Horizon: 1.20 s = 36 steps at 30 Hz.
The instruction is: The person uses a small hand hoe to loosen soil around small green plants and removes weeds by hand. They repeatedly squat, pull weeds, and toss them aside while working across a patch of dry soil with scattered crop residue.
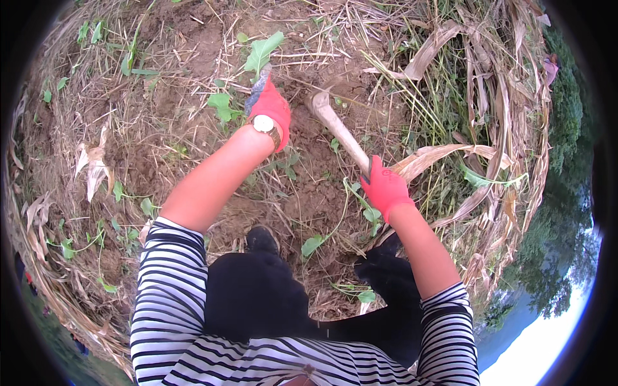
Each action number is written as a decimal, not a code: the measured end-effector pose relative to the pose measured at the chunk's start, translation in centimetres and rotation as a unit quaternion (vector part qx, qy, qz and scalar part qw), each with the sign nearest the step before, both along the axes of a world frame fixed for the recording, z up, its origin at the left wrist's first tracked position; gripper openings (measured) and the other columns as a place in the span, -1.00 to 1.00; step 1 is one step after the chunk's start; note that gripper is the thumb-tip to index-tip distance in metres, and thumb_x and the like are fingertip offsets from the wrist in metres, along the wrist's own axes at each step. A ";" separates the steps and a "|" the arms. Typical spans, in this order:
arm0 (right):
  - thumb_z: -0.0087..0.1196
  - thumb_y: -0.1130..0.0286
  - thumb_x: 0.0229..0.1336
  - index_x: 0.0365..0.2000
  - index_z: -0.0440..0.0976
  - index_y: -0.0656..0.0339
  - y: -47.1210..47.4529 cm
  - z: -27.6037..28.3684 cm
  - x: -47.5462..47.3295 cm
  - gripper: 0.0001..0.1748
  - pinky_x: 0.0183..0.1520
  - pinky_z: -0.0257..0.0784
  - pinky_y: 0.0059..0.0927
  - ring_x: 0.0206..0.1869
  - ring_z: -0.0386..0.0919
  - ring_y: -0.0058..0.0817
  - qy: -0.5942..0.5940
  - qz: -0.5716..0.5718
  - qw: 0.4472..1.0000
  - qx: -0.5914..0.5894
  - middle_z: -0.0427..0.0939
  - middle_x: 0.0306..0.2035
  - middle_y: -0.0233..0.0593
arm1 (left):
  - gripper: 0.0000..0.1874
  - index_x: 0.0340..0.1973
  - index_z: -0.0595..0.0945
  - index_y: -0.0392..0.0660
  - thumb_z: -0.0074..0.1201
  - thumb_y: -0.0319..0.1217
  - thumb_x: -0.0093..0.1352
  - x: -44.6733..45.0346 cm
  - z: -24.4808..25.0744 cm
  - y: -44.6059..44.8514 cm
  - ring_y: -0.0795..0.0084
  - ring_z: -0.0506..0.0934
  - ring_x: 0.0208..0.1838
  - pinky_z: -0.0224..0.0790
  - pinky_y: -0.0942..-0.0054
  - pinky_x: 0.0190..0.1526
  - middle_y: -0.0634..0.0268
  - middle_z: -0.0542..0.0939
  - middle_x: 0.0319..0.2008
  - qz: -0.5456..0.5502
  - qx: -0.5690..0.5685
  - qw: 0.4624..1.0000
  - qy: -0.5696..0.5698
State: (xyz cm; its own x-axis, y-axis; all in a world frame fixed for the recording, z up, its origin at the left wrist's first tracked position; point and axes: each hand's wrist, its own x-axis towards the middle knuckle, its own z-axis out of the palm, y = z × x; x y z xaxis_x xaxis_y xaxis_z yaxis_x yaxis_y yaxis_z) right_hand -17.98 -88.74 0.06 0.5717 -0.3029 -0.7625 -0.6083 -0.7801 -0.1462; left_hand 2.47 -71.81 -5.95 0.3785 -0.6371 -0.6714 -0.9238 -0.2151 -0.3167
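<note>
My left hand (pixel 270 108), in a red glove with a grey palm, reaches to the ground at upper centre. Its fingers lie at the base of a green leafy plant (pixel 262 53); whether they grip it is hidden by the back of the hand. My right hand (pixel 386 190), in a matching glove, is closed round the wooden handle of a hoe (pixel 345 137). The hoe's head points away from me, to the right of my left hand, and its blurred blade is near the brown soil (pixel 299 181).
Dry corn leaves (pixel 502 101) and cut stalks are heaped along the right. Green vines (pixel 314 243) trail over the soil near my dark shoes (pixel 262 240). More low leafy plants (pixel 224 107) stand beside my left hand. Part of a person (pixel 551 70) shows at the far right edge.
</note>
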 end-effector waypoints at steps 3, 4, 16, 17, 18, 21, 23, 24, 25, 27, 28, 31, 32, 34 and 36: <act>0.06 0.15 0.17 -0.06 0.24 0.26 -1.7 -0.4 0.9 -0.52 -0.11 0.44 -0.08 -0.15 0.55 0.05 0.019 0.108 0.994 -0.025 0.58 -0.25 0.07 | -0.63 0.02 0.63 -0.01 -0.04 -0.22 0.36 0.5 0.3 0.0 0.00 0.46 0.20 -0.25 -0.42 0.32 0.29 0.62 0.02 0.007 0.043 0.998 0.044; 0.07 0.13 0.16 -0.02 0.23 0.28 -2.0 -0.1 0.7 -0.48 -0.09 0.44 -0.07 -0.14 0.55 0.07 0.005 0.104 0.994 -0.018 0.58 -0.23 0.09 | -0.66 -0.03 0.65 -0.01 -0.04 -0.23 0.35 0.5 0.4 0.4 0.02 0.50 0.15 -0.25 -0.41 0.33 0.30 0.64 -0.03 0.037 0.015 0.998 0.046; 0.09 0.23 0.15 -0.04 0.20 0.29 0.5 -0.2 2.6 -0.52 -0.12 0.45 -0.07 -0.19 0.55 0.07 -0.005 0.076 0.997 -0.020 0.58 -0.27 0.07 | -0.71 -0.07 0.59 -0.01 -0.21 -0.35 0.39 0.1 3.8 2.1 0.20 0.56 -0.12 -0.21 -0.15 0.41 0.31 0.68 -0.31 0.111 -0.139 0.978 0.113; 0.09 0.21 0.15 -0.06 0.20 0.27 0.2 0.6 2.1 -0.52 -0.10 0.44 -0.08 -0.17 0.55 0.07 -0.030 0.069 0.997 -0.017 0.58 -0.26 0.09 | -0.70 -0.05 0.58 -0.01 -0.22 -0.35 0.39 0.0 4.5 2.2 0.20 0.56 -0.13 -0.21 -0.15 0.41 0.32 0.67 -0.32 0.106 -0.155 0.977 0.103; 0.09 0.21 0.15 -0.06 0.20 0.27 0.1 1.1 1.7 -0.52 -0.11 0.44 -0.07 -0.17 0.55 0.07 -0.034 0.039 0.999 0.006 0.58 -0.26 0.08 | -0.69 -0.03 0.57 -0.02 -0.22 -0.35 0.39 -0.2 5.3 2.6 0.21 0.55 -0.14 -0.22 -0.15 0.41 0.32 0.67 -0.34 0.100 -0.175 0.975 0.093; 0.09 0.21 0.15 -0.07 0.18 0.26 0.5 1.2 0.3 -0.52 -0.11 0.44 -0.06 -0.17 0.56 0.07 0.007 0.020 1.000 -0.006 0.58 -0.27 0.08 | -0.61 0.07 0.52 -0.03 -0.06 -0.28 0.33 0.0 7.6 4.1 0.23 0.53 -0.15 -0.23 -0.15 0.41 0.33 0.65 -0.31 0.100 -0.220 0.962 0.129; -0.04 0.28 0.20 -0.14 0.22 0.27 0.6 0.2 -0.2 -0.67 -0.16 0.45 -0.04 -0.18 0.58 0.03 0.066 0.083 0.994 0.014 0.58 -0.29 0.11 | -0.55 0.09 0.51 -0.02 0.03 -0.24 0.28 0.5 9.1 4.7 0.23 0.53 -0.16 -0.23 -0.15 0.41 0.32 0.64 -0.26 0.103 -0.235 0.954 0.152; -0.03 0.27 0.19 -0.14 0.22 0.28 0.2 -0.1 -0.5 -0.66 -0.13 0.44 -0.04 -0.16 0.57 0.02 0.030 0.077 0.997 -0.009 0.58 -0.26 0.13 | -0.64 0.08 0.52 0.04 -0.08 -0.26 0.37 0.6 9.9 5.1 0.17 0.55 -0.03 -0.18 -0.04 0.42 0.36 0.66 -0.17 0.118 -0.229 0.955 0.146; -0.02 0.26 0.18 -0.14 0.23 0.28 -0.1 -0.5 -0.7 -0.64 -0.11 0.44 -0.03 -0.13 0.56 0.01 0.026 0.078 0.997 -0.010 0.57 -0.22 0.14 | -0.61 0.09 0.51 0.03 -0.05 -0.24 0.35 0.9 10.8 5.7 0.16 0.54 0.00 -0.18 -0.02 0.42 0.34 0.65 -0.15 0.128 -0.253 0.947 0.152; 0.00 0.22 0.17 -0.14 0.22 0.27 -0.6 -0.6 -1.5 -0.61 -0.08 0.43 -0.04 -0.09 0.55 0.01 0.003 0.018 1.000 0.015 0.55 -0.18 0.17 | -0.54 0.12 0.49 0.02 0.03 -0.20 0.32 0.9 13.0 7.9 0.13 0.52 0.06 -0.19 0.01 0.43 0.29 0.64 -0.10 0.129 -0.333 0.921 0.153; 0.04 0.19 0.14 -0.12 0.23 0.28 -0.6 -0.4 -1.7 -0.57 -0.06 0.42 -0.06 -0.09 0.54 0.03 0.007 -0.028 0.999 0.022 0.56 -0.19 0.16 | -0.51 0.13 0.49 0.01 0.07 -0.20 0.29 0.9 14.1 8.6 0.13 0.52 0.07 -0.16 0.03 0.42 0.28 0.63 -0.08 0.137 -0.364 0.907 0.162; 0.04 0.18 0.12 -0.10 0.23 0.29 -0.7 0.4 -1.6 -0.54 -0.02 0.40 -0.07 -0.06 0.52 0.05 0.041 -0.053 0.996 0.058 0.55 -0.19 0.18 | -0.45 0.15 0.49 -0.04 0.16 -0.24 0.23 0.9 17.7 10.7 0.11 0.50 0.10 -0.04 0.09 0.39 0.25 0.62 -0.02 0.181 -0.428 0.862 0.204; 0.06 0.16 0.11 -0.08 0.27 0.32 -0.8 0.7 -1.1 -0.51 -0.03 0.41 -0.08 -0.09 0.54 0.05 0.036 -0.056 0.996 0.067 0.56 -0.23 0.16 | -0.45 0.14 0.50 -0.06 0.17 -0.27 0.23 0.7 19.0 11.2 0.10 0.50 0.10 0.00 0.11 0.37 0.25 0.61 -0.02 0.190 -0.446 0.840 0.244; 0.11 0.11 0.10 -0.09 0.31 0.35 -1.3 1.9 -0.5 -0.46 -0.03 0.41 -0.13 -0.11 0.55 0.01 0.013 -0.064 0.994 0.083 0.56 -0.21 0.15 | -0.46 0.11 0.52 -0.12 0.20 -0.34 0.19 0.2 20.7 10.9 0.14 0.52 0.05 0.12 0.15 0.30 0.26 0.62 -0.07 0.155 -0.464 0.822 0.291; 0.15 0.05 0.06 -0.12 0.36 0.37 -2.5 3.5 -0.2 -0.42 -0.05 0.41 -0.19 -0.15 0.57 -0.07 0.017 -0.067 0.995 0.073 0.57 -0.20 0.13 | -0.48 0.10 0.54 -0.11 0.20 -0.35 0.19 -0.7 20.6 9.4 0.17 0.53 0.01 0.14 0.15 0.29 0.25 0.61 -0.08 0.084 -0.486 0.775 0.394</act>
State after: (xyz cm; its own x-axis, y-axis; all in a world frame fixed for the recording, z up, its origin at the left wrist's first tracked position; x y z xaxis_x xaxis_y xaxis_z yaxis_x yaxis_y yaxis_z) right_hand -18.20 -91.26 3.52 0.5073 -0.2602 -0.8216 -0.7121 -0.6635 -0.2296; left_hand 1.81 -62.37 14.67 0.2271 -0.9734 0.0312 -0.6816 -0.1360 0.7190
